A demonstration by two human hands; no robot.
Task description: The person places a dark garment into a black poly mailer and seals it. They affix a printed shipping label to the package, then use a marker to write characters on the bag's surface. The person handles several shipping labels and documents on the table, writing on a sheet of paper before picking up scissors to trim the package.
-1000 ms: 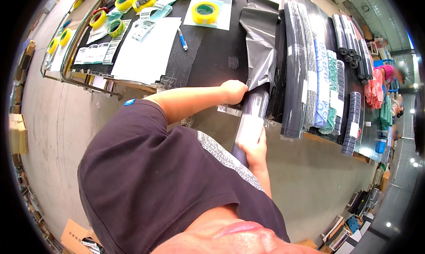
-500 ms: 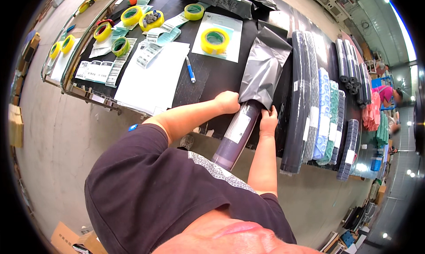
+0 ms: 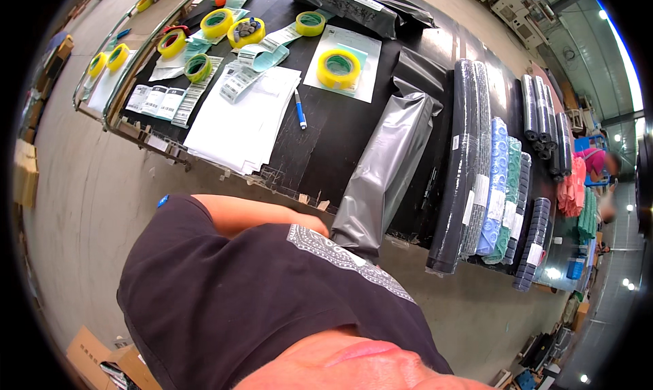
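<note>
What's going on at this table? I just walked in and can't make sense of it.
A person in a dark T-shirt stands at a black table, with a grey plastic mailer bag hanging over its near edge. The left forearm bends toward the bag's lower end, but the shirt hides both hands, so any grip cannot be seen. Rolled mats lie to the bag's right; tape rolls, a pen and white sheets lie to the left.

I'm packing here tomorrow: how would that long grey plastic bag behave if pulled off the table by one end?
The grey plastic bag looks filled and creased, so it would probably sag. Its glossy film may slide easily. It already overhangs the black table edge.
</note>
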